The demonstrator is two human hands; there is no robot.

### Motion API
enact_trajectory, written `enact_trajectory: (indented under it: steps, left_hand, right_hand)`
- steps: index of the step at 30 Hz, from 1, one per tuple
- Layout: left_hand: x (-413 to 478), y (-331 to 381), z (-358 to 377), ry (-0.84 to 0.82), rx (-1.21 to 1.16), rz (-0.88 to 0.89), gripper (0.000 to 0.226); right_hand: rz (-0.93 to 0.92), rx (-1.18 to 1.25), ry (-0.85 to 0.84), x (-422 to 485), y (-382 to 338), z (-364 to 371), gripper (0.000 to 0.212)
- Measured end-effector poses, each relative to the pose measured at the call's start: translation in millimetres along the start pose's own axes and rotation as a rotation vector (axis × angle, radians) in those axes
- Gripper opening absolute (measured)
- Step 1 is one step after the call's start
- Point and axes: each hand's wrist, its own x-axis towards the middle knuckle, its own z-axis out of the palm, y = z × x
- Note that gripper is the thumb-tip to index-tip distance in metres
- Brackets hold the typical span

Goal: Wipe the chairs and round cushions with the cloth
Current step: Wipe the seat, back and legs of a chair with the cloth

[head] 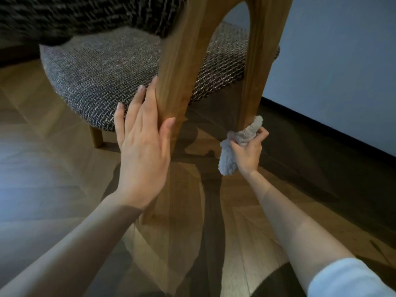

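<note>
Low to the herringbone wood floor (64,172), behind a wooden chair (171,67), we look down at two bare forearms reaching forward. Our left hand (142,146) is spread flat, fingers straight and close together, palm laid against the left side of the near chair leg (169,99); the thumb rests on the front face of that leg, so the hand braces rather than grips. Our right hand (248,151) is closed in a fist around the cloth (233,151), a pale, nubby, bunched towel. The upper end of the cloth is pressed against the lower part of the far right leg (252,82); the loose end hangs below the fist, off the floor as far as we can tell. A white sleeve (347,279) is pushed up on the right arm.

The two legs join overhead in a rounded arch of light brown wood. Between and behind them sits the chair's seat cushion (102,76), round-edged, in grey woven tweed, touching the near leg at its rim. A darker woven backrest (85,16), blurred, fills the upper left. A short front leg (96,136) shows under the cushion's left side. A pale wall (342,71) with a dark baseboard (321,131) runs along the right. Shadows of the arms and chair fall on the floor between the legs
</note>
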Motion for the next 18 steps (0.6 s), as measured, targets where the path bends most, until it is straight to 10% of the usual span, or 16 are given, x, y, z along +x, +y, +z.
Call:
enact_trajectory:
  steps: [10,18]
  left_hand:
    - [1,-5,7,0.082,-0.010,0.034,0.051]
    - [3,-2,-3,0.037,-0.036,0.029,0.051]
  right_hand:
    - [0.641,-0.012,-0.178,10,67,17,0.072]
    - [0.136,0.115,0.020,-5,-5,7,0.065]
